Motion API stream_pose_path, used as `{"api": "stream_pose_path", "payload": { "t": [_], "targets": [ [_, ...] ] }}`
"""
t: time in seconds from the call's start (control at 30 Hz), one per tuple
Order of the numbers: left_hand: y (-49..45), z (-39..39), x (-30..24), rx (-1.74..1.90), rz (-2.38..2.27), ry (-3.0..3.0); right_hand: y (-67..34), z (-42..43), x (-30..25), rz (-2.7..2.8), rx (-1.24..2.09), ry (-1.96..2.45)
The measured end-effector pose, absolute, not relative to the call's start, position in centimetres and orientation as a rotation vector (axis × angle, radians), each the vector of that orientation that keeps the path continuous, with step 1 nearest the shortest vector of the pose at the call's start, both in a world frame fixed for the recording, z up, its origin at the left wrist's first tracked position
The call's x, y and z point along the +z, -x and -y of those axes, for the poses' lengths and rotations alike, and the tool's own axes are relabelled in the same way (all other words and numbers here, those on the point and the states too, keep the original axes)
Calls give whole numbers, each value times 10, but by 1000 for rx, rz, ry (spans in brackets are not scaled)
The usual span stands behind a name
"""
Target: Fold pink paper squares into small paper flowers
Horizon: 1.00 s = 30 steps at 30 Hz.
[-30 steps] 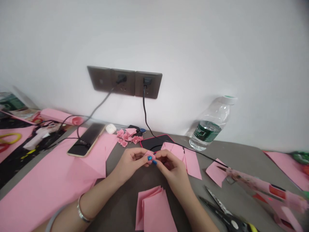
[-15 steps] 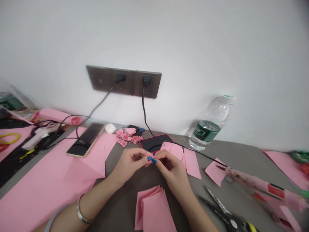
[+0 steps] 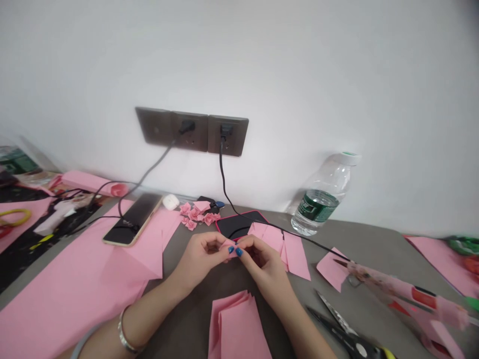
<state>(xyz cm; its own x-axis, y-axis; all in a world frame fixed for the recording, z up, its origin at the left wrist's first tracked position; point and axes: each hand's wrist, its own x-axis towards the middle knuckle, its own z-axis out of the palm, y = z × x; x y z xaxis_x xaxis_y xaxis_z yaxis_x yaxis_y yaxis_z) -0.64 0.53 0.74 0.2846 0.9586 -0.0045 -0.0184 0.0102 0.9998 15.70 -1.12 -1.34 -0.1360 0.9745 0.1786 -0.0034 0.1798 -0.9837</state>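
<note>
Between my two hands is a small piece of pink paper (image 3: 227,244), mostly covered by the fingers. My left hand (image 3: 202,257) pinches it from the left, thumb on top. From the right, my right hand (image 3: 265,259) pinches its other edge, and the two thumbs with blue nails nearly meet. A stack of folded pink paper (image 3: 241,326) lies on the table just below the hands. Several small pink paper flowers (image 3: 192,214) are grouped beyond my left hand. More cut pink paper pieces (image 3: 297,255) lie beside my right hand.
Black-handled scissors (image 3: 346,334) lie open at the lower right, near a pink glue gun (image 3: 404,289). A water bottle (image 3: 318,199) stands by the wall. On the left, a phone (image 3: 134,219) rests on large pink sheets (image 3: 75,294). Black cords run from the wall sockets (image 3: 194,133).
The view has shifted slightly, so the sockets and bottle sit a little lower. Both hands keep their pinch on the pink paper, with only a tiny change of the fingers.
</note>
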Motion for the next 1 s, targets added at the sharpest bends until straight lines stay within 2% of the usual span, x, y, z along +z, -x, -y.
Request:
{"api": "stream_pose_path", "payload": {
  "t": [0.47,1.0],
  "targets": [
    [6,-9,2,992,-923,-1156,-154,10,-13,1430,1025,992],
    [9,-8,7,842,-979,-1171,-155,11,-12,1411,1032,1038]
  ]
}}
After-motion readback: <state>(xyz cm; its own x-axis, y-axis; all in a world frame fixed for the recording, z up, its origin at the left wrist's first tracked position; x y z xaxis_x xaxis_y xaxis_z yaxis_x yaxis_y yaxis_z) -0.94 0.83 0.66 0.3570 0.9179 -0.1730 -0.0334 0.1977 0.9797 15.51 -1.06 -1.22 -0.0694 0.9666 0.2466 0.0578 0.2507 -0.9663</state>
